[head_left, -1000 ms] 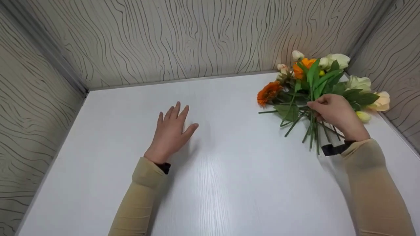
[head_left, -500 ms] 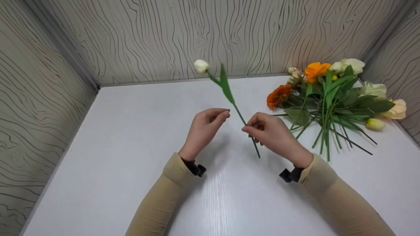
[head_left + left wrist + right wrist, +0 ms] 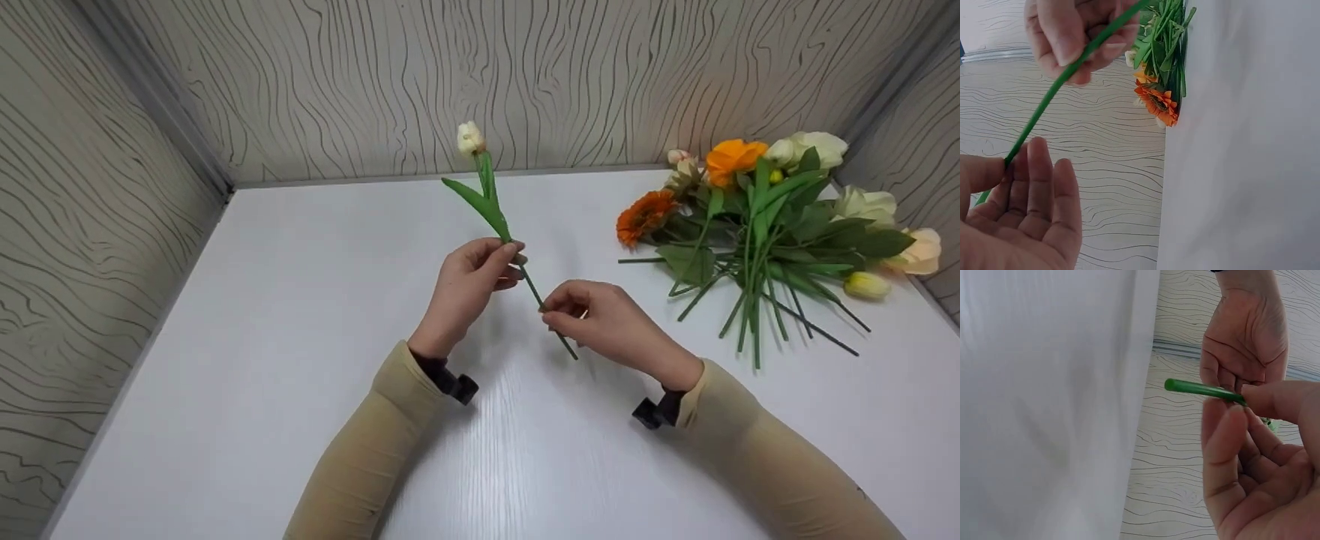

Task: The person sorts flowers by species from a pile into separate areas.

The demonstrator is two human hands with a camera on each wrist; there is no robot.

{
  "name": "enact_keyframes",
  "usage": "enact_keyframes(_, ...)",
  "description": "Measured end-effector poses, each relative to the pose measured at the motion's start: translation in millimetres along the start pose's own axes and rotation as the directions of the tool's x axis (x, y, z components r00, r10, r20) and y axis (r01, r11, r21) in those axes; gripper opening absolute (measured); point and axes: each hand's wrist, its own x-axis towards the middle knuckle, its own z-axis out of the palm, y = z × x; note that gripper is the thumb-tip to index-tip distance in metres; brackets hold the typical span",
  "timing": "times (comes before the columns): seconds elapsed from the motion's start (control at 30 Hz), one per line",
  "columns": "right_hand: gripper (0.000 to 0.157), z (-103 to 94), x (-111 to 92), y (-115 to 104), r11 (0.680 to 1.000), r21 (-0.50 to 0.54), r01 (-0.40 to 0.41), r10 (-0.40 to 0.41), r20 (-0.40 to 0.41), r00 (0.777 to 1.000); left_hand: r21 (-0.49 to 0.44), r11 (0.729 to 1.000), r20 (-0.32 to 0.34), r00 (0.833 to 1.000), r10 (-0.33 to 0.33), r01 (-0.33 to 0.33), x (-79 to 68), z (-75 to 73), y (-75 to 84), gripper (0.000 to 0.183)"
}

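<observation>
A white tulip with two green leaves is held up over the middle of the table, its bloom tilted toward the back wall. Just below the leaves, my left hand pinches the stem between thumb and forefinger. Lower down, my right hand pinches the same stem, and the cut end sticks out beneath its fingers. In the left wrist view the green stem runs slantwise between both hands. The right wrist view shows the stem's round end pointing out past the thumb and fingers.
A loose heap of flowers lies at the back right of the white table, with an orange gerbera, an orange bloom, pale blooms and a yellow tulip. Patterned wall panels stand around the back and sides.
My right hand has brought the white tulip from the heap to the middle. My left hand, spread open at first, has moved right and now pinches its stem too.
</observation>
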Motion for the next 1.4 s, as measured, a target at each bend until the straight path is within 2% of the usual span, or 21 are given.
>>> enact_keyframes(0.1, 0.015, 2.6, 1.4, 1.6, 0.998, 0.047, -0.035, 0.034, 0.035, 0.999, -0.047, 0.999, -0.005, 1.0, 0.005, -0.005, 0.0, 0.1, -0.8, 0.027)
enact_keyframes(0.2, 0.017, 5.9, 1.4, 1.7, 0.996, 0.075, -0.047, 0.044, 0.031, 0.999, -0.094, 0.996, -0.016, 1.0, 0.011, -0.012, 0.2, 1.6, -3.0, 0.026)
enact_keyframes(0.33, 0.013, 8.3, 0.5, 0.2, 0.994, 0.097, -0.046, 0.044, 0.019, 0.999, -0.134, 0.991, -0.032, 0.999, 0.009, -0.014, 0.1, 2.4, -4.4, 0.024)
enact_keyframes(0.53, 0.011, 9.0, 0.0, 0.2, 0.993, 0.11, -0.035, 0.034, 0.02, 0.999, -0.155, 0.988, -0.035, 0.999, -0.009, 0.003, 0.5, 3.2, -4.7, 0.021)
enact_keyframes(0.67, 0.017, 8.9, 1.4, 1.0, 0.993, 0.116, -0.035, 0.032, 0.033, 0.999, -0.144, 0.989, -0.036, 0.999, -0.028, 0.022, 2.3, -2.9, -5.4, 0.024)
enact_keyframes(0.8, 0.025, 5.1, 2.0, 1.9, 0.989, 0.146, -0.022, 0.019, 0.019, 1.0, -0.08, 0.994, -0.068, 0.995, -0.078, 0.072, 7.6, -25.2, -7.0, 0.023)
enact_keyframes(0.87, 0.026, 1.3, 1.0, 2.0, 0.988, 0.154, -0.017, 0.017, 0.0, 1.0, -0.011, 0.994, -0.096, 0.989, -0.112, 0.112, 11.5, -46.3, -7.8, 0.022)
enact_keyframes(0.93, 0.025, -2.0, 0.3, 1.7, 0.988, 0.153, -0.011, 0.013, -0.015, 1.0, 0.094, 0.984, -0.13, 0.982, -0.14, 0.153, 15.1, -76.3, -8.4, 0.021)
enact_keyframes(1.0, 0.025, -4.8, -0.3, 1.1, 0.99, 0.14, -0.004, 0.008, -0.025, 1.0, 0.215, 0.956, -0.182, 0.97, -0.163, 0.201, 16.6, -112.3, -8.3, 0.023)
enact_keyframes(1.07, 0.024, -7.1, -0.9, 0.4, 0.993, 0.121, 0.002, 0.002, -0.032, 0.999, 0.344, 0.902, -0.24, 0.953, -0.184, 0.261, 15.1, -150.0, -7.5, 0.026)
enact_keyframes(1.13, 0.024, -8.9, -1.6, -0.5, 0.995, 0.105, 0.002, 0.001, -0.036, 0.999, 0.46, 0.829, -0.299, 0.934, -0.194, 0.319, 11.4, -184.6, -7.2, 0.028)
enact_keyframes(1.2, 0.023, -10.3, -2.3, -1.2, 0.996, 0.089, 0.001, 0.002, -0.038, 0.999, 0.557, 0.744, -0.351, 0.916, -0.191, 0.369, 6.2, -213.3, -8.0, 0.03)
enact_keyframes(1.27, 0.022, -10.8, -2.6, -1.6, 0.997, 0.083, -0.001, 0.004, -0.037, 0.999, 0.63, 0.661, -0.397, 0.901, -0.175, 0.406, 0.6, -235.3, -9.6, 0.032)
enact_keyframes(1.33, 0.022, -10.2, -2.0, -1.5, 0.997, 0.079, 0.002, 0.0, -0.033, 0.999, 0.683, 0.588, -0.44, 0.886, -0.142, 0.434, -4.9, -250.8, -11.7, 0.031)
enact_keyframes(1.4, 0.022, -9.0, -1.2, -0.9, 0.997, 0.079, 0.005, -0.003, -0.027, 1.0, 0.706, 0.532, -0.489, 0.865, -0.111, 0.468, -8.8, -261.1, -14.1, 0.03)
